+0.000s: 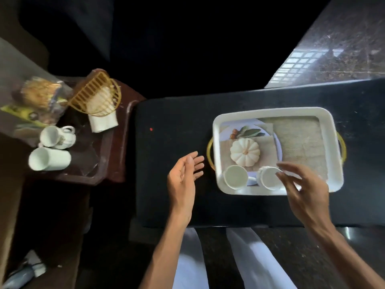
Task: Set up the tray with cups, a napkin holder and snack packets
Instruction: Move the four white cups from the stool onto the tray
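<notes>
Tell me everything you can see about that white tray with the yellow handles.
The white rectangular tray looks like plastic, with rounded corners, a raised rim and a translucent yellow handle at each short end. It sits flat on the black table. Its floor carries a printed picture of a pale pumpkin on cloth. Two white cups stand along its near edge; the right hand touches one.
</notes>
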